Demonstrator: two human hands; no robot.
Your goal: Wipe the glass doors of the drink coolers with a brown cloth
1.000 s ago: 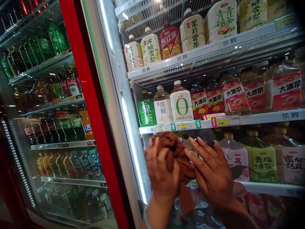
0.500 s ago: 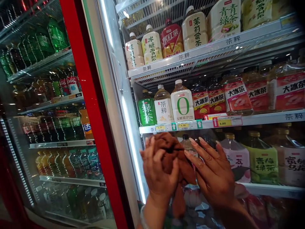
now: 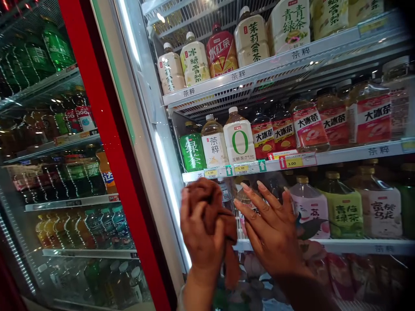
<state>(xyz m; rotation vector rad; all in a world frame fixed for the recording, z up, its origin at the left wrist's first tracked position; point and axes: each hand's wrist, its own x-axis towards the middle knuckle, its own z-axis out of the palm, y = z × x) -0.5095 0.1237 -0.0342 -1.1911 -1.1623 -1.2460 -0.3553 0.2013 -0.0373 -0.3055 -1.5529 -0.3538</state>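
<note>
My left hand (image 3: 202,242) is wrapped around a crumpled brown cloth (image 3: 207,203), and a loose end hangs down below the palm. The bunched cloth is raised just under the price strip of a cooler shelf. To its right, my right hand (image 3: 272,229) is held up with fingers stretched out and apart, nothing in it. Behind this hand's fingertips a clear bottle is partly hidden. Near its right side stand a pink-labelled bottle (image 3: 309,203) and a green-labelled bottle (image 3: 343,211). Whether either hand touches a glass pane, I cannot tell.
Above the hands, a shelf edge (image 3: 350,160) carries price tags and bottles such as the white-labelled bottle with a green 0 (image 3: 239,138). More big bottles fill the top shelf (image 3: 246,73). A red upright frame (image 3: 106,142) stands left, beside another stocked cooler.
Shelves and bottles have shifted left in the view. The cloth in my left hand has moved left, away from my right hand, so the gap between them is wider. My right hand stays spread.
</note>
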